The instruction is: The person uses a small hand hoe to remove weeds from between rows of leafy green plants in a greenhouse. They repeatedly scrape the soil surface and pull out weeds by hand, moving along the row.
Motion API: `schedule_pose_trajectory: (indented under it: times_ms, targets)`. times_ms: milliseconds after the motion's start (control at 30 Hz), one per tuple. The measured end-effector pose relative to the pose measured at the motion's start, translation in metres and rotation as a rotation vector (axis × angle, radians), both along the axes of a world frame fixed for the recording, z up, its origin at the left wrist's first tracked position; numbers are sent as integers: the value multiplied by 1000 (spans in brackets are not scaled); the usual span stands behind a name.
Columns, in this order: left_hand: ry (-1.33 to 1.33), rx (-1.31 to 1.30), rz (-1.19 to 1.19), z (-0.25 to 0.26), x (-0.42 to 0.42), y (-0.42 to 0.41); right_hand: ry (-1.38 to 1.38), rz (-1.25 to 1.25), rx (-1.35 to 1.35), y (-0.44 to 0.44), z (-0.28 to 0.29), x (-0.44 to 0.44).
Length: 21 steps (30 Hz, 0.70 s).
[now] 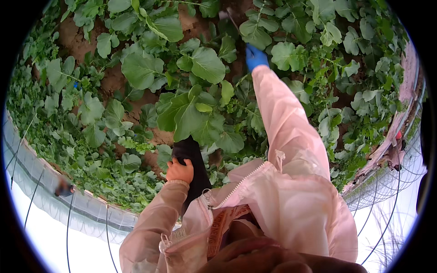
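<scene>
My left hand [180,170] is bare and rests on my black-trousered leg [191,160], thumb and fingers apart. My right hand [255,57], in a blue glove, reaches far forward between leafy plants. Its fingers are closed around the handle of a thin-shafted tool [233,19], which is blurred and partly covered by a leaf [256,34]; its head cannot be made out clearly. Large broad-leaved green plants [194,116], brassica-like, stand between my two arms. Pale pink sleeves [286,109] cover both arms.
Brown soil [111,78] shows between dense plants on both sides. Curved dark hoops [70,218] and plastic sheeting [92,208] border the field at left. Further sheeting [372,157] and a small red object [398,135] lie at right. A distant blurred person [64,188] is at far left.
</scene>
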State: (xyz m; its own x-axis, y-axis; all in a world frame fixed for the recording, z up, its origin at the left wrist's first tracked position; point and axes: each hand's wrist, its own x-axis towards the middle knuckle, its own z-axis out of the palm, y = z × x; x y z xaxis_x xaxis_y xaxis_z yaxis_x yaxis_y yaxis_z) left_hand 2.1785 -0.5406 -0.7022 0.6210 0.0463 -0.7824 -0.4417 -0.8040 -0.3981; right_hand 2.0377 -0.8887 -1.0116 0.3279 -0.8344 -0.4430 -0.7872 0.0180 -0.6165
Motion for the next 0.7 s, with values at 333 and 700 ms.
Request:
schedule_pose_trajectory:
  times_ms: [333, 700]
  targets:
    - [-18, -35, -74, -4, -6, 4, 428, 140, 238, 10, -6, -58]
    - [-21, -50, -99, -3, -21, 14, 319, -58, 410, 51, 46, -82]
